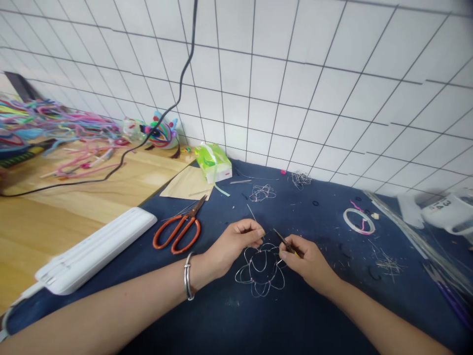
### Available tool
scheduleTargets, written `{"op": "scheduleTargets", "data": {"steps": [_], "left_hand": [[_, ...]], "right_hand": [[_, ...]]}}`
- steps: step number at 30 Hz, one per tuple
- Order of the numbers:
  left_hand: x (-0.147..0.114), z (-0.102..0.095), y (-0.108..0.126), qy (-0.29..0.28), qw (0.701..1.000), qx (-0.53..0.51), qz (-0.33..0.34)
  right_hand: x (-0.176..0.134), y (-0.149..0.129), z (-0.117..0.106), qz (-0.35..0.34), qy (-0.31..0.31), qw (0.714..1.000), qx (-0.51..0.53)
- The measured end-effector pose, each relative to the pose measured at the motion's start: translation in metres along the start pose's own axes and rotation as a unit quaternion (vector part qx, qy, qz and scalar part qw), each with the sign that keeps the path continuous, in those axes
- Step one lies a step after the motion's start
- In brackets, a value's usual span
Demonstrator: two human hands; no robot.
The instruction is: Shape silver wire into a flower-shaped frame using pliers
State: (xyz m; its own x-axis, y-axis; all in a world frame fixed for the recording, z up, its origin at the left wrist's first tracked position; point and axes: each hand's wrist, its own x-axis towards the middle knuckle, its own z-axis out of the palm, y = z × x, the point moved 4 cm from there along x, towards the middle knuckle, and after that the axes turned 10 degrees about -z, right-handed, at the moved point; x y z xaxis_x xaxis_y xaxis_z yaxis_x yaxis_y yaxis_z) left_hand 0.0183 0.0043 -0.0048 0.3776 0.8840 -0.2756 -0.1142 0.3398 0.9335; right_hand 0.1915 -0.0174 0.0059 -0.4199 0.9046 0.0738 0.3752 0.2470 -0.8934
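The left grip pinched a wire and the right grip a dark-tipped tool, both slanting away leftward, a wire flower just below, lettering blurred on a white device well rightward.

A white, dark-lined wall stands behind a wooden tabletop.

craft workstation, small-workshop type.
the dark blue work surface carries a flower-shaped wire frame, loose wire clippings, orange-handled scissors and a white power strip; the adjoining wooden tabletop holds a heap of multicoloured craft strands. a white grid-lined wall bounds the rear. whether the premises are domestic or commercial cannot be determined.
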Motion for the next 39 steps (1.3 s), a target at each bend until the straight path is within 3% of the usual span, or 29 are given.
{"op": "scheduleTargets", "data": {"steps": [3, 8, 15, 22, 27, 39], "left_hand": [[0.000, -0.001, 0.002, 0.004, 1.000, 0.009, 0.002], [-0.002, 0.007, 0.004, -0.047, 0.998, 0.044, -0.007], [-0.004, 0.009, -0.001, -0.071, 0.996, 0.043, -0.044], [-0.007, 0.013, -0.003, -0.092, 0.991, 0.033, -0.094], [-0.008, 0.012, -0.003, -0.068, 0.994, 0.003, -0.085], [-0.005, 0.009, -0.004, -0.073, 0.996, -0.025, -0.042]], "right_hand": [[0.000, 0.000, 0.001, 0.001, 0.000, 1.000, -0.002], [0.001, 0.000, 0.002, 0.000, 0.001, 1.000, -0.002], [0.001, -0.001, 0.003, 0.003, 0.007, 1.000, -0.012], [0.001, -0.007, -0.002, 0.017, 0.057, 0.998, -0.001], [0.000, -0.009, 0.000, 0.015, 0.055, 0.998, 0.002], [-0.001, -0.004, 0.002, 0.008, 0.050, 0.999, 0.003]]}}
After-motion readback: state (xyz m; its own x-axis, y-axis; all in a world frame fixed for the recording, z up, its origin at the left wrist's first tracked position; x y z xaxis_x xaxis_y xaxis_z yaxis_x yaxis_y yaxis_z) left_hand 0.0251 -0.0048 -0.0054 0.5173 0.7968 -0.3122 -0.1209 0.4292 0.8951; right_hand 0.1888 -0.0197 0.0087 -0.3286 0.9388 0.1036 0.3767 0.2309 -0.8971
